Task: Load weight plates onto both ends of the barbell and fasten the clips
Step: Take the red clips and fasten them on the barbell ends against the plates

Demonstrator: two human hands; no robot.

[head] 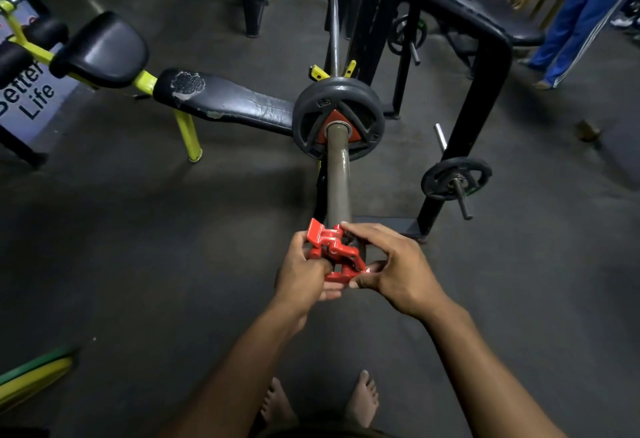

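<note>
— Bare feet (362, 399) are noted at the bottom edge, on the dark floor (138, 264). What is gripped?

— One red clip (334, 252) is grasped by both hands at the near tip of the barbell (337, 174). It is pinched by the left hand (303, 273) from the left, fingers curled around it, and by the right hand (394, 267) from the right, wrist bent inward. Its lever is seen raised.

— And the bar's axis?

— The long axis runs straight away from the grip. One weight plate (337, 118) is seated farther along the sleeve, well apart from the clip. A bench (221, 98) is recorded left of that plate.
</note>
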